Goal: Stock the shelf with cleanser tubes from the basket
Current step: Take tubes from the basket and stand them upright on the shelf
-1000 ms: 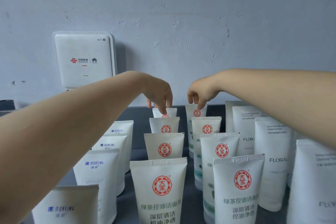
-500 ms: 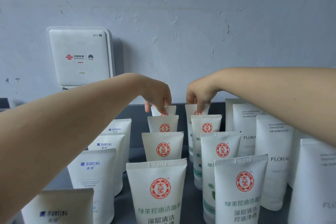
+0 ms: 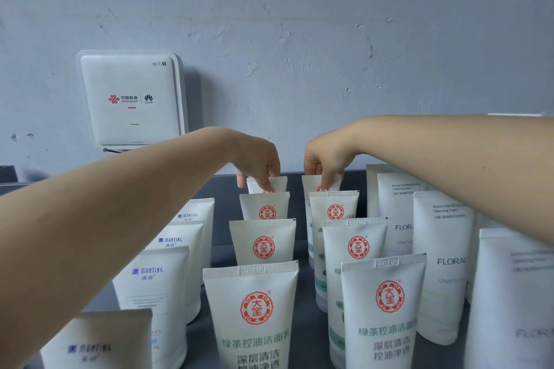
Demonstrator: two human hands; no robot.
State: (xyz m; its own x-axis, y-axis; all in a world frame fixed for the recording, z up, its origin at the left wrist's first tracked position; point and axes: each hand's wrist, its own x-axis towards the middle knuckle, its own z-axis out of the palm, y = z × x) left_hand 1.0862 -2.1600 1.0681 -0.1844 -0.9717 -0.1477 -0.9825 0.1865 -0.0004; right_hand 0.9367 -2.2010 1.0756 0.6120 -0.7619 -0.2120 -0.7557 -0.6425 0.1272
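Two rows of white cleanser tubes with a red round logo stand upright on the dark grey shelf, running from front to back. My left hand reaches over the left row and pinches the top edge of its rearmost tube. My right hand does the same at the rearmost tube of the right row, fingers curled down over its front. Both rear tubes are mostly hidden behind the tubes in front. The basket is out of view.
A row of white Manting tubes stands on the left and Floral tubes on the right. A white Wi-Fi router hangs on the grey wall behind the shelf.
Both hands stay at the rearmost tubes, with fingers settled slightly lower over the tube tops. My view has shifted a little.
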